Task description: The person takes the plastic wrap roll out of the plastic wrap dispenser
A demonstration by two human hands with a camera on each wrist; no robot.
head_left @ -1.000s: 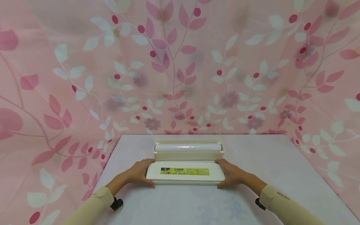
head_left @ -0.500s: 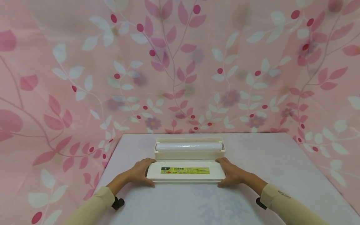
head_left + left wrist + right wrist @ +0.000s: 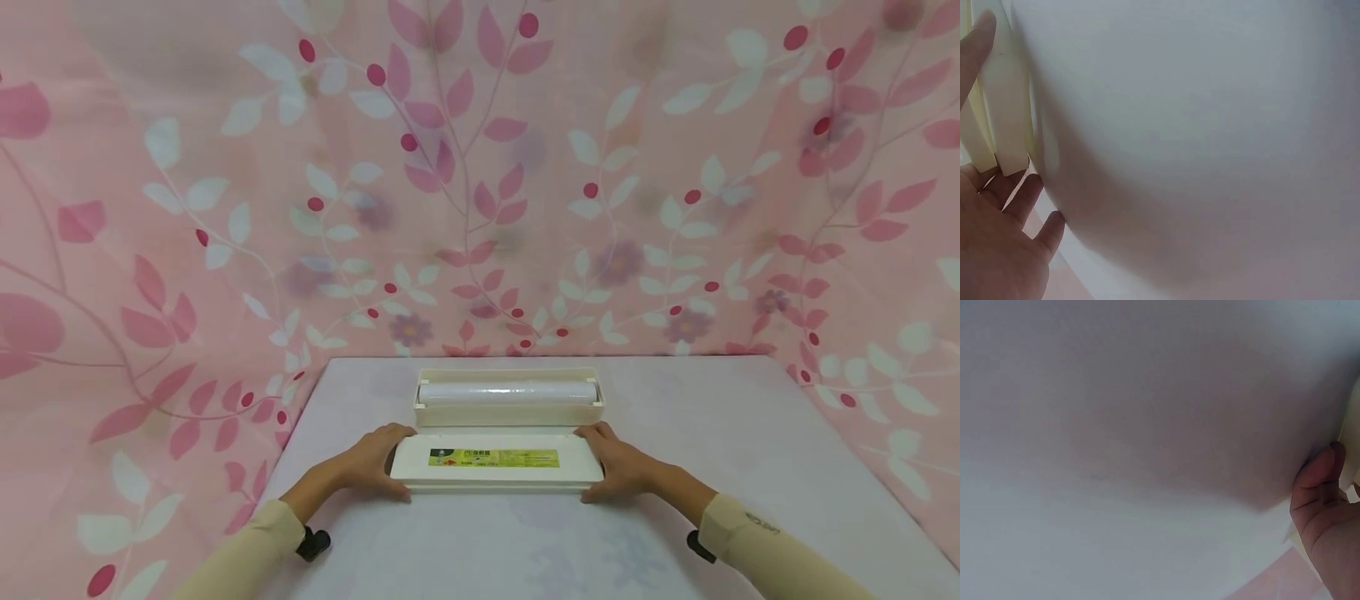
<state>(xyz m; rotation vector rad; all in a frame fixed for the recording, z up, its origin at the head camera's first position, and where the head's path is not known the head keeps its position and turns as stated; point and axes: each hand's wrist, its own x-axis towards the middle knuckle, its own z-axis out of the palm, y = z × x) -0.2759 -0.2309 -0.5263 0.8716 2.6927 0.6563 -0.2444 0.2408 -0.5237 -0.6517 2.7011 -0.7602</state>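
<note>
A cream plastic dispenser box lies open in the middle of the table. Its tray [image 3: 508, 413] holds a roll of clear film [image 3: 507, 390]. The lid [image 3: 495, 476], with a green and yellow label, is folded down toward me, flat on the table. My left hand [image 3: 372, 462] grips the lid's left end, thumb at the near edge and fingers at the far corner. At the right end my right hand [image 3: 619, 467] holds it the same way. In the left wrist view the left hand [image 3: 997, 244] touches the cream edge [image 3: 1005, 94]; in the right wrist view the right hand [image 3: 1325, 506] shows only partly.
The table [image 3: 480, 550] has a pale lilac cloth with faint flowers. A pink cloth with leaves and berries [image 3: 480, 183] hangs behind and along both sides of it. Both forearms wear beige sleeves with black wrist mounts.
The hands and the lid stay where they were; only the head view has shifted slightly.
</note>
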